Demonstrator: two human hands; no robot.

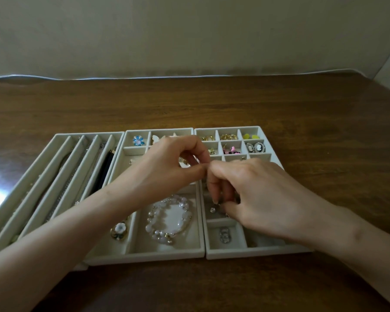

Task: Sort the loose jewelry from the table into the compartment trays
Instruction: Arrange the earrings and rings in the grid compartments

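Three grey compartment trays lie side by side on the wooden table: a long-slot tray (61,140) at left, a middle tray (144,257) and a small-cell right tray (257,254). My left hand (167,167) hovers over the middle tray with thumb and fingers curled together; whether they pinch anything is hidden. My right hand (252,199) reaches down into a cell of the right tray, fingertips pinching a small sparkling earring (213,208). The two hands touch at the thumbs. A pearl bracelet (169,219) lies in the middle tray's front cell.
Chains and a dark cord (104,170) fill the left tray's slots. A blue flower piece (138,140), gold rings (228,137), yellow studs (250,136), cameo earrings (256,147), a silver ring pair (224,235) and a flower pendant (119,229) sit in cells. Bare table lies beyond and to the right.
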